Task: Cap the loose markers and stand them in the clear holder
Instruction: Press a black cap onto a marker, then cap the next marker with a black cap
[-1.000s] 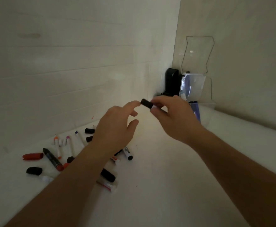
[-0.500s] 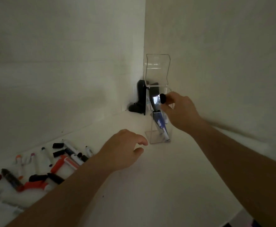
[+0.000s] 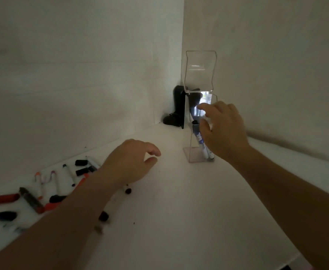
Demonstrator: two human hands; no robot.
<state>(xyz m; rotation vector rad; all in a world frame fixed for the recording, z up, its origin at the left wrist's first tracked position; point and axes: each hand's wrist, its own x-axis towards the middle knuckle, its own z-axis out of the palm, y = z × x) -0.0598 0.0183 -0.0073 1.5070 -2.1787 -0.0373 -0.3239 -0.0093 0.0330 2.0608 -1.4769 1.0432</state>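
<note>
Clear holder (image 3: 198,121) now contains the capped marker (image 3: 199,136) that the right hand (image 3: 223,129) held half a second ago; that grip is empty, fingers relaxed just beside it. Left hand (image 3: 129,162), open, hovers beside the remaining loose markers (image 3: 42,190).

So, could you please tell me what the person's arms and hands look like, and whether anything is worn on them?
Both forearms are bare, with no sleeves in view. The left hand and right hand show no gloves, rings, watch or bracelet.
</note>
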